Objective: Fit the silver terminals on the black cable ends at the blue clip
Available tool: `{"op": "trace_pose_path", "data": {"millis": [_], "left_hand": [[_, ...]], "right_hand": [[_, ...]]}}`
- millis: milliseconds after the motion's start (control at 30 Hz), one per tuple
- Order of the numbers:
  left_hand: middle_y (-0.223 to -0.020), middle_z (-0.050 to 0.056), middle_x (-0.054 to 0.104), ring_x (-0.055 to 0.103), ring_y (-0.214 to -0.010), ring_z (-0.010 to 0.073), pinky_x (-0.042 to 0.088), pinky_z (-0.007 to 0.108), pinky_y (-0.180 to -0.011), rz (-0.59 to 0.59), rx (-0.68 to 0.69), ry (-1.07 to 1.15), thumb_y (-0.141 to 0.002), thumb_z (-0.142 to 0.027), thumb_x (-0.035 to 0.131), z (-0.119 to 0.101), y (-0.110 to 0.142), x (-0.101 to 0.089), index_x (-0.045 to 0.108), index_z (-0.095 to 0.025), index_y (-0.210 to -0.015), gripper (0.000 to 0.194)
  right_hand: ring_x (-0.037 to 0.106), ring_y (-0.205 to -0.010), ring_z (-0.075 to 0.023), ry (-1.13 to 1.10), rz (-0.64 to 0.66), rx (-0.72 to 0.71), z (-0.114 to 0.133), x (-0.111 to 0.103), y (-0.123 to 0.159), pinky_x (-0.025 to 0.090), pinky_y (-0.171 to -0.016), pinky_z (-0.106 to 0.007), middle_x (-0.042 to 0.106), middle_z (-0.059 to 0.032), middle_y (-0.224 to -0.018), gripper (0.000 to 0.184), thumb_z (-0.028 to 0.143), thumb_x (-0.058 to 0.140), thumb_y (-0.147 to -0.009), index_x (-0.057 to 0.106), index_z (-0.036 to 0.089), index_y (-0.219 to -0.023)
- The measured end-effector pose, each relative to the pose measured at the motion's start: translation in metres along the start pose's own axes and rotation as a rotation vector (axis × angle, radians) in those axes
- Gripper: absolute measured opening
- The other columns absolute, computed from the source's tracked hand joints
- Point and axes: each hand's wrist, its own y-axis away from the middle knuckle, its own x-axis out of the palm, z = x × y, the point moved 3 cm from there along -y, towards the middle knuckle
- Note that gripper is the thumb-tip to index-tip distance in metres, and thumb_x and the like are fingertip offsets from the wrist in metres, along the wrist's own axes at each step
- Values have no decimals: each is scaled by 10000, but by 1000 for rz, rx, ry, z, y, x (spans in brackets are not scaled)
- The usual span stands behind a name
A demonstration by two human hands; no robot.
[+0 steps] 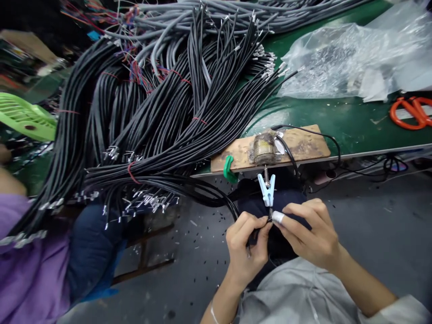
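Note:
Both my hands meet just below a light blue clothespin (267, 189), which sticks out from a small motor (264, 148) on a wooden board. My left hand (248, 243) pinches black cable (228, 204) between thumb and fingertips. That cable curves down from the bundles on the table. My right hand (310, 227), with white tape round one fingertip, pinches at the thin dark strands hanging under the clothespin. The exact ends between my fingers are too small to make out.
Bundles of black cable (158, 126) tied with red bands cover the green table (303, 110). Around them are a green clamp (230, 169), clear plastic bags (337, 58), orange-handled scissors (410, 112) and a lime-green fan (25, 117). A person in a purple top (30, 265) sits at left.

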Motion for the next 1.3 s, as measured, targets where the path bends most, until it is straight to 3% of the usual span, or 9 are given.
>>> {"op": "trace_pose_path", "data": {"millis": [200,400,500,600,767,900,1067,1167,1300], "left_hand": [[-694,-6,579,523,-582,107,404,218,-515,-28,-20,-25,-771,-50,667,-5,0,2,639,-173,-824,137],[-674,-16,558,508,-572,100,392,213,-515,-83,-69,47,-773,-53,670,-6,3,4,641,-168,-820,127],[-678,-15,559,511,-587,102,397,213,-530,-106,-66,35,-766,-44,675,-4,5,5,631,-167,-811,138],[-679,-15,559,503,-577,100,390,210,-521,-106,-57,7,-767,-44,673,-3,6,8,639,-167,-824,140],[-674,-9,569,512,-575,104,383,215,-522,-52,-128,21,-821,-98,642,-2,7,12,655,-171,-826,75],[-624,2,565,507,-546,107,364,226,-510,78,-186,130,-910,-181,537,-2,8,11,632,-162,-749,188],[-545,-3,508,457,-492,99,325,232,-481,101,-222,241,-947,-249,479,-5,8,5,583,-158,-652,326],[-520,-10,477,438,-476,92,309,230,-473,129,-320,212,-954,-285,474,0,8,7,544,-156,-591,391],[-503,-24,462,400,-436,79,281,215,-431,137,-439,244,-939,-348,501,9,8,6,572,-151,-618,383]], "right_hand": [[538,-715,-189,-74,-67,15,1,4,10,467,-646,-349,663,-47,-800,188,135,706,-763,626,239,-898],[515,-604,-151,-613,-178,551,-9,22,15,449,-544,-301,556,0,-650,148,105,635,-779,550,220,-742],[635,-699,-166,-786,-183,735,-7,28,22,540,-621,-293,656,-19,-769,184,122,666,-771,575,222,-894],[710,-781,-191,-717,-125,754,0,29,28,579,-754,-309,735,-37,-862,318,136,727,-737,591,223,-1011],[720,-668,-182,-521,-184,753,6,24,27,591,-668,-281,746,-22,-776,181,144,708,-749,627,222,-892],[713,-609,-186,-647,-175,810,-3,29,19,592,-604,-272,726,-12,-683,139,138,705,-718,611,215,-787],[716,-662,-189,-827,-213,1010,-30,41,23,572,-625,-281,714,-22,-708,143,274,724,-764,625,207,-842],[670,-743,-192,-1018,-48,799,-24,44,17,555,-653,-317,705,-83,-879,299,453,666,-818,677,191,-962],[552,-714,-186,-832,1,474,-8,35,9,478,-654,-339,650,-68,-746,134,288,638,-862,705,183,-813]]}}
